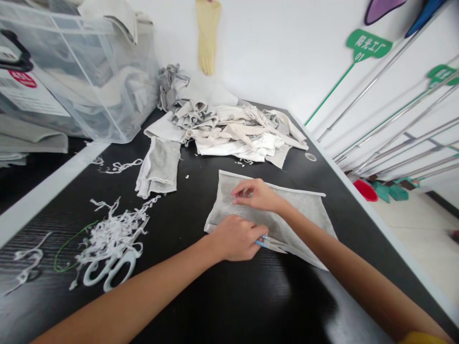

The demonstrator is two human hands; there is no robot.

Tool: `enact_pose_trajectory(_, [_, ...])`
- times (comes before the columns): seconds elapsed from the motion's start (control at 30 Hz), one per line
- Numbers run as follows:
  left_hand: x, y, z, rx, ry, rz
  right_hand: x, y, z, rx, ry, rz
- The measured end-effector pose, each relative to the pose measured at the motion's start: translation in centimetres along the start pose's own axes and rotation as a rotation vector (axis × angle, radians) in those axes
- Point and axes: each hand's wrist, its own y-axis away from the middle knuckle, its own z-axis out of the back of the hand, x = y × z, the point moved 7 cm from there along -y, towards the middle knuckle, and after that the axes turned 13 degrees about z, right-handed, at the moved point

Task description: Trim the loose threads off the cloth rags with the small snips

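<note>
Left hand [241, 237]: closed around blue-handled snips [273, 243], gray cloth's [304, 215] near edge | Right hand [258, 195]: curled narrow, grip unclear, over cloth

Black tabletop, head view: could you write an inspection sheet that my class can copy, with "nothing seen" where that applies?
Surface: black tabletop, glare near the front.
Job's things: grey cloth spread out; blue-handled scissors at its near edge.
Clutter: white thread scraps, larger scissors, green strand, folded cloths, cloth heap.
Hands: left hand grips the blue-handled scissors; right hand over the grey cloth, grip unclear.
Cables: nothing seen.
Surroundings: clear bin of cloth, yellow glove on the wall, red dustpan beyond the table.
</note>
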Motion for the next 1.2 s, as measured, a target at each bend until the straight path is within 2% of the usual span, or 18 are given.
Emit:
enact_pose_trajectory(0.1, [0.1,-0.1,-0.1,-0.005,-0.003,-0.006,-0.4,1.2,-1.9,-0.007,-0.049,0.124])
enact_pose_trajectory(0.2, [0.2,-0.2,-0.2,-0.006,-0.004,-0.004,-0.6,1.5,-2.6,-0.09,-0.034,0.15])
enact_pose_trajectory(0.27, [0.2,-0.2,-0.2,-0.006,-0.001,-0.004,-0.8,1.6,-2.5,-0.12,-0.028,0.128])
enact_pose_trajectory(0.6, [0.1,-0.1,-0.3,-0.014,-0.002,-0.014,-1.8,1.9,-1.4,-0.108,-0.06,0.073])
enact_pose_trajectory(1.03, [-0.1,-0.1,-0.2,-0.011,-0.012,-0.021,-0.8,1.7,-1.8,-0.094,0.011,0.093])
enact_pose_trajectory(1.2, [0.0,-0.1,0.0,-0.012,-0.015,-0.015,-1.5,1.9,-1.1,-0.142,-0.02,0.008])
